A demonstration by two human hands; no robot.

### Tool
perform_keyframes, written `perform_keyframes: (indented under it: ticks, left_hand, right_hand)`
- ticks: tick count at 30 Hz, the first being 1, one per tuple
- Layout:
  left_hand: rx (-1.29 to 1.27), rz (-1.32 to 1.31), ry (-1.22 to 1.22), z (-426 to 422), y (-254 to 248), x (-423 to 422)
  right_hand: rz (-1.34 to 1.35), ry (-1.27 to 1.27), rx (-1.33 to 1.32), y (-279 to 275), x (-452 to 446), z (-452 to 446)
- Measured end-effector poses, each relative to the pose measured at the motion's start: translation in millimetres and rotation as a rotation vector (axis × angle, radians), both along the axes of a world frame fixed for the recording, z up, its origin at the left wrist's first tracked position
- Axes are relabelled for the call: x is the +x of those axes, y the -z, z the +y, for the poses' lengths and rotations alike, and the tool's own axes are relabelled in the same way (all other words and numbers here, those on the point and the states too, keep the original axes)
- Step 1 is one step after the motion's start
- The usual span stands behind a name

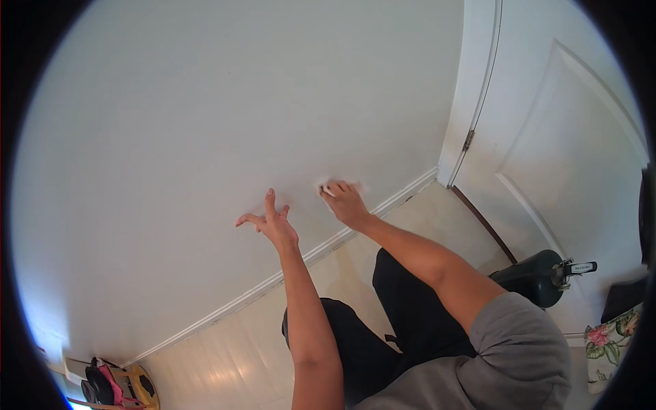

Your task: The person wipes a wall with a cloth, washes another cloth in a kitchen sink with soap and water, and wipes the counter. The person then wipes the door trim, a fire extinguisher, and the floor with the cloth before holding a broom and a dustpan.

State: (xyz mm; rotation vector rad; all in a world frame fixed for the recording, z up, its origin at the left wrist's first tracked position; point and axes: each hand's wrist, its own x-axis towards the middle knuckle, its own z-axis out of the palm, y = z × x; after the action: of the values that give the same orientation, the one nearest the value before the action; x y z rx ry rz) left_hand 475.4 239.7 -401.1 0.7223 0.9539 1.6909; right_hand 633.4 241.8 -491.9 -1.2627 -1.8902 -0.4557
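My right hand [346,206] presses a small white cloth or wipe [324,185] against the pale wall [205,123], low down and just above the baseboard. Most of the white piece is hidden under the fingers, so I cannot tell its exact kind. To the left, my left hand [275,220] is raised near the same wall with its fingers spread apart and nothing in it. Whether its fingertips touch the wall I cannot tell.
A white baseboard [328,244] runs along the wall to a white panelled door [540,130] on the right. A dark green cylinder with a valve [540,277] stands by the door. Flowered fabric [608,347] lies at far right. Bags [102,384] sit beside a wooden piece at lower left.
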Motion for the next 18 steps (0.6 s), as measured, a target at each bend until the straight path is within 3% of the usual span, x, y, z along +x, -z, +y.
perform_keyframes:
  ticks: [1, 3, 4, 6, 7, 10, 13, 14, 18]
  left_hand:
    - [0.009, -0.009, -0.001, -0.8, -2.0, -1.5]
    - [0.030, 0.007, 0.003, -4.7, -5.5, -1.2]
    - [0.034, 0.025, 0.013, -6.5, -5.3, -1.5]
    - [0.008, 0.024, 0.003, -1.8, -1.8, -2.6]
    - [-0.008, 0.023, -0.002, -0.1, 0.5, -3.2]
    - [0.008, 0.005, -0.007, 0.8, 1.0, -2.6]
    - [0.044, -0.006, -0.006, 0.4, 0.5, -0.9]
    - [0.035, -0.004, -0.011, -0.5, 1.5, -2.8]
    - [0.024, -0.025, 0.010, -1.5, -0.2, -3.1]
  right_hand:
    - [0.001, -0.001, 0.008, 1.9, -6.3, -8.7]
    - [0.673, 0.048, -0.211, -0.3, -15.8, -16.5]
    - [0.671, 0.043, -0.215, -18.5, -24.0, -16.1]
    - [1.181, -0.088, 0.002, -71.9, -51.9, -10.7]
    - [1.185, -0.084, -0.008, -79.6, -60.2, -1.1]
    - [1.099, -0.043, 0.295, -77.0, -79.5, 23.3]
    - [1.083, 0.121, 0.296, -36.3, -87.1, 32.1]
    - [1.261, 0.121, 0.201, -27.3, -90.8, 28.3]
    - [1.354, 0.063, 0.201, -30.7, -86.4, 30.0]
